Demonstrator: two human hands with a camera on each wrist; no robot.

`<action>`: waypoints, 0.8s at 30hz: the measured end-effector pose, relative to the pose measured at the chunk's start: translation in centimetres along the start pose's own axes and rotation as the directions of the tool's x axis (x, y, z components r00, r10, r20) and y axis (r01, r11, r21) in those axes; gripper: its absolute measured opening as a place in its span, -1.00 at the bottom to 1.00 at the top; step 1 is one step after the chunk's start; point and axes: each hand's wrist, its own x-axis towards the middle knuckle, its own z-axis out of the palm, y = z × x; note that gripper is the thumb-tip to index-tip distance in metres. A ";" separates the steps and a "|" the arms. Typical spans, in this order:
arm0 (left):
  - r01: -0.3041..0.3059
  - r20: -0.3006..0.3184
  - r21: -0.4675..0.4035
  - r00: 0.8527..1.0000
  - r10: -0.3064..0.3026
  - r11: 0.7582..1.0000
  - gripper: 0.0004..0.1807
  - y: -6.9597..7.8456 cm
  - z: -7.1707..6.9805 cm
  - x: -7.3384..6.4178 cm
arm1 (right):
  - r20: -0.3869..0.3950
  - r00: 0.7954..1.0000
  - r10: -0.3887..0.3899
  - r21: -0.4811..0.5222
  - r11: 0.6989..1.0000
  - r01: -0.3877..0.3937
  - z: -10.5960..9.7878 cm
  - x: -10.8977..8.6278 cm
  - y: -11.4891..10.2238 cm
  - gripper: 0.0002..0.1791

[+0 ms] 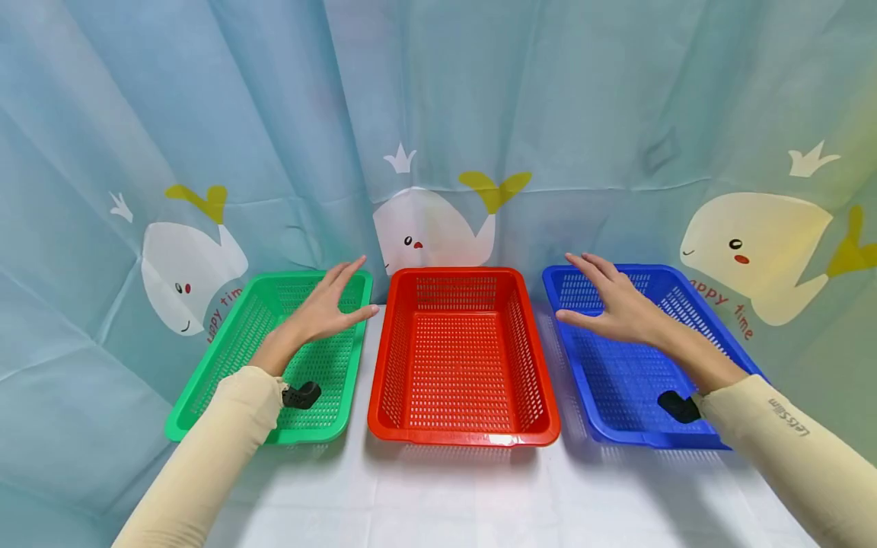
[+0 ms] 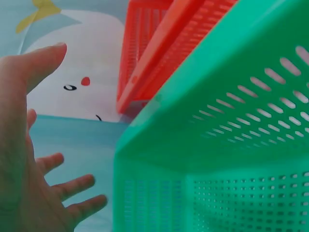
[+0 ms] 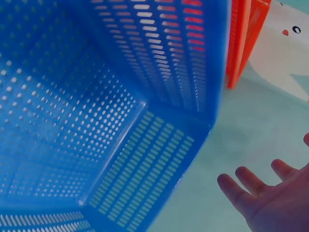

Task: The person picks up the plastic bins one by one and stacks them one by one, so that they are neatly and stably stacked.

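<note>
My left hand (image 1: 322, 308) hovers over the green basket (image 1: 356, 358), fingers spread and thumb pointing right, holding nothing. Over the blue basket (image 1: 578, 380) my right hand (image 1: 620, 308) is held the same way, its thumb toward the left and nothing in its grasp. Between them stands a red basket (image 1: 462, 365) with a bare perforated bottom. In the left wrist view the fingers (image 2: 77, 186) spread beside the green basket's wall. The right wrist view has the fingers (image 3: 251, 181) apart from the blue basket's rim.
The three baskets stand in a row on a white cloth (image 1: 438, 495). Close behind them hangs a blue curtain (image 1: 445, 99) printed with whales. A black wrist device (image 1: 301, 395) shows at the left sleeve, another black device (image 1: 678, 407) at the right sleeve.
</note>
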 end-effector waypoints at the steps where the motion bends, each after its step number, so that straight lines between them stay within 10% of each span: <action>1: -0.005 0.005 -0.011 1.000 0.005 1.000 0.02 0.1 0.1 0.0 | -0.002 1.000 -0.017 0.013 1.000 0.017 0.1 0.0 -0.1 0.10; 24: 0.055 0.134 -0.242 0.991 -0.023 0.969 0.06 2.3 0.5 0.1 | 0.066 0.996 -0.054 0.225 0.974 0.038 1.9 0.9 -2.7 -0.06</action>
